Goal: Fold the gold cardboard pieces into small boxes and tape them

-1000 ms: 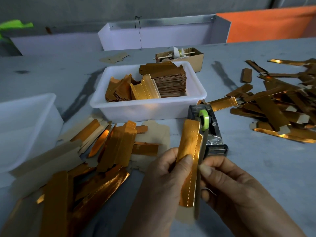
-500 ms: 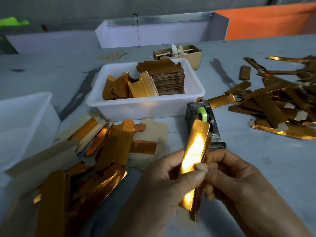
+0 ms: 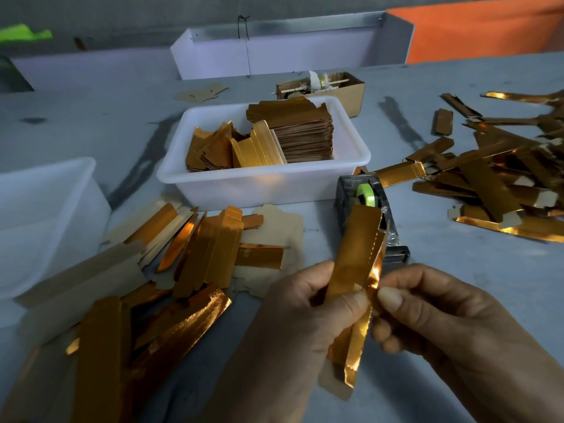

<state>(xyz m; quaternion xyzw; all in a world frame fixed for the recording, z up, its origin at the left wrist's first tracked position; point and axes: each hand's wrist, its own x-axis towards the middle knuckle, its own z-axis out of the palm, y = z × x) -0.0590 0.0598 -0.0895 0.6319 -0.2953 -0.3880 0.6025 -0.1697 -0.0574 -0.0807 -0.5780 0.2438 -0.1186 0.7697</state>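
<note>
A long gold cardboard piece (image 3: pixel 355 264) stands nearly upright in front of me, partly folded along its length. My left hand (image 3: pixel 308 303) grips it at the middle, thumb across its front. My right hand (image 3: pixel 427 309) pinches its right edge with thumb and fingers. Just behind the piece sits a dark tape dispenser (image 3: pixel 370 206) with a green tape roll (image 3: pixel 364 193). The piece's lower end hangs below my hands, its brown back flap showing.
A white bin (image 3: pixel 262 181) behind holds stacked gold blanks. Flat gold and brown pieces (image 3: pixel 195 248) lie spread at left, a heap of gold pieces (image 3: pixel 500 184) at right. Another white tub (image 3: pixel 45 215) stands far left, a small cardboard box (image 3: pixel 348 87) at the back.
The gold piece has turned and tilted right, its side panel folding over. My right thumb shifted onto its right edge, and both hands moved slightly right.
</note>
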